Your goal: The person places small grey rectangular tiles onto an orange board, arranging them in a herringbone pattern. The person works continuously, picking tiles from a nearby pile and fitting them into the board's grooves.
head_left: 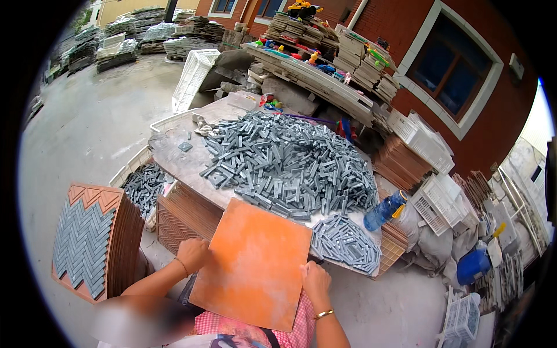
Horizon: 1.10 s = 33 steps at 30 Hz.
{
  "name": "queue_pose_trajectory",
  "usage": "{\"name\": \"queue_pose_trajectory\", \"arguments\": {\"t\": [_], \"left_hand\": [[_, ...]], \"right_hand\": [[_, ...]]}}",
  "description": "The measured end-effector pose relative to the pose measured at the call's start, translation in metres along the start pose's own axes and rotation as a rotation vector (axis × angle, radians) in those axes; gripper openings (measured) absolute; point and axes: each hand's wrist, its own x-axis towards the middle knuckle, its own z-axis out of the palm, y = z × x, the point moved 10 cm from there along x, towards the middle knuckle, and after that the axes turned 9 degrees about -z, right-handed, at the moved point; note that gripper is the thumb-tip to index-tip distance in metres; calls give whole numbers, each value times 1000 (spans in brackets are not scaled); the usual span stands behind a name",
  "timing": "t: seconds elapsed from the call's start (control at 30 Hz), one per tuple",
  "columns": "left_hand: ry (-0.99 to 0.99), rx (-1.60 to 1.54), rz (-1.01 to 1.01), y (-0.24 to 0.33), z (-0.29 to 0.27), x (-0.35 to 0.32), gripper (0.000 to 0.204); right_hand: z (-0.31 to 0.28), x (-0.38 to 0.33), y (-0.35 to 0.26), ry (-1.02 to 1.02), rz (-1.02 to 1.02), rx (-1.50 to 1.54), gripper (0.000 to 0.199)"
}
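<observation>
Between my hands is a flat, square orange board (252,267), tilted over my lap, its plain face showing. My left hand (194,254) is closed at its left edge, and my right hand (316,284) grips the lower right edge. The fingers behind the board are hidden. Beyond its far edge, a large heap of small grey strip tiles (290,156) covers the table (180,165). A smaller spread of grey strips (347,243) lies at the table's near right corner.
At left stands a stack of brown trays (125,243), the top one filled with grey herringbone tiles (84,240). A crate of dark strips (145,188) sits beside the table. A blue water bottle (384,210) stands at the right edge, near white plastic crates (444,200).
</observation>
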Motion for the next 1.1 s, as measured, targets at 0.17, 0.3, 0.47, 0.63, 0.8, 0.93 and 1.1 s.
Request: {"name": "queue_pose_trajectory", "arguments": {"t": [0.17, 0.3, 0.47, 0.63, 0.8, 0.93, 1.1], "left_hand": [[280, -66, 340, 67, -8, 104, 38], [98, -26, 225, 57, 25, 149, 30], [248, -175, 302, 63, 18, 131, 34], [297, -162, 269, 51, 22, 123, 37], [312, -154, 240, 51, 18, 114, 40], [269, -257, 171, 49, 7, 113, 44], [188, -220, 162, 35, 31, 93, 60]], "right_hand": [[13, 100, -19, 310, -456, 65, 40], [59, 133, -10, 13, -306, -34, 45], [53, 120, -4, 240, -370, 25, 45], [54, 117, -10, 243, -370, 64, 41], [55, 108, -15, 310, -378, 49, 42], [58, 99, -14, 302, -365, 80, 44], [57, 80, -16, 247, -307, 11, 53]]}}
